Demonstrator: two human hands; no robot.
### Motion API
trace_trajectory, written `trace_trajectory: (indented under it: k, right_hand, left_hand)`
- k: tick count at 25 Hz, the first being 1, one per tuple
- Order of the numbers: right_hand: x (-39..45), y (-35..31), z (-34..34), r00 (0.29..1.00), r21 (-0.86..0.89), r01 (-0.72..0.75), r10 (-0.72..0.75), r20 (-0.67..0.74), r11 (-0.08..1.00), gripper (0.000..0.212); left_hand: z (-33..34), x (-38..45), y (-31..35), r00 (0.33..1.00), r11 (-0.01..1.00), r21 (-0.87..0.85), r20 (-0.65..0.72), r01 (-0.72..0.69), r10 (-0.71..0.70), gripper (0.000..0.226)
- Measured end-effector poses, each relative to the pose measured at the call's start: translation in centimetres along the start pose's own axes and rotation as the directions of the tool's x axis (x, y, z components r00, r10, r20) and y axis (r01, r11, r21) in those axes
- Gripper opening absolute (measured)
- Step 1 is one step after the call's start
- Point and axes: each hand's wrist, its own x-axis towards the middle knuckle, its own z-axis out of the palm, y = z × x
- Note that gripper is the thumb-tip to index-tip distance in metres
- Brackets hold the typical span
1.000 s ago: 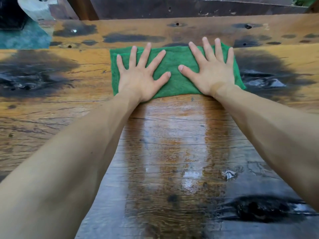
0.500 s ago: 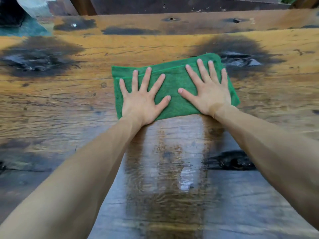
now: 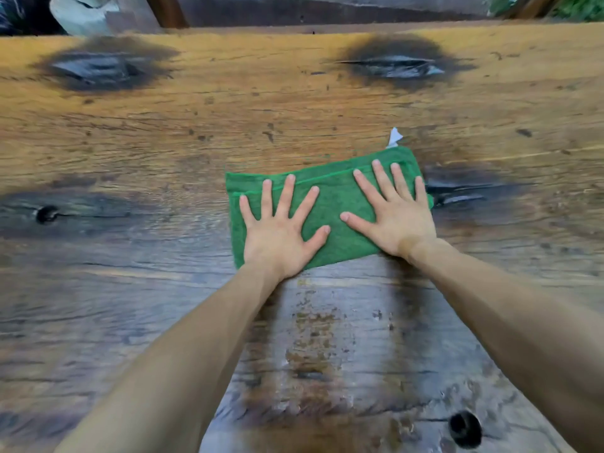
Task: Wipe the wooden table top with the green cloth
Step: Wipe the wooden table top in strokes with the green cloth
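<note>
A folded green cloth [image 3: 336, 204] lies flat on the wooden table top [image 3: 163, 142], a little right of the middle. My left hand [image 3: 277, 233] presses on the cloth's left half with its fingers spread. My right hand [image 3: 395, 214] rests flat on the right half, fingers apart too. Neither hand grips the cloth. A small white tag [image 3: 394, 137] sticks out at the cloth's far right corner. A glossy wet streak [image 3: 320, 354] runs on the wood between my forearms, nearer to me than the cloth.
Dark burnt knots mark the wood at the far left [image 3: 98, 68], far right [image 3: 395, 65], left [image 3: 45, 212] and just right of the cloth [image 3: 457, 194]. A round black hole [image 3: 465, 429] sits near the bottom right. The table's far edge [image 3: 294, 29] runs along the top.
Both hands have slid the cloth from near the far edge back toward me. The hands stay flat and spread on it throughout.
</note>
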Motion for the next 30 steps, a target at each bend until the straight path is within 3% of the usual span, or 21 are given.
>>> trace_trajectory:
  k: [13,20,26,30]
  right_hand:
    - [-21.3,0.0,3.7,0.997,0.003,-0.044,0.044,0.068,0.999,0.085]
    - [-32.3,0.2,5.4,0.992,0.030,-0.105,0.102,0.073,0.994,0.086]
    - [-37.9,0.1,6.3,0.979,0.013,-0.175,0.173,0.110,0.984,0.083]
    - [-38.3,0.0,7.2,0.988,-0.040,-0.150,0.151,0.019,0.988,0.085]
  left_hand:
    - [3.4,-19.3,5.1,0.995,0.999,0.011,0.082,-0.049,0.048,0.074]
    - [5.5,-29.0,8.0,0.994,0.994,0.006,0.033,-0.108,0.108,0.074]
    - [6.6,-32.7,9.1,0.981,0.982,0.004,0.040,-0.188,0.188,0.073]
    - [6.2,-32.9,9.6,0.978,0.979,-0.002,0.063,-0.201,0.201,0.073]
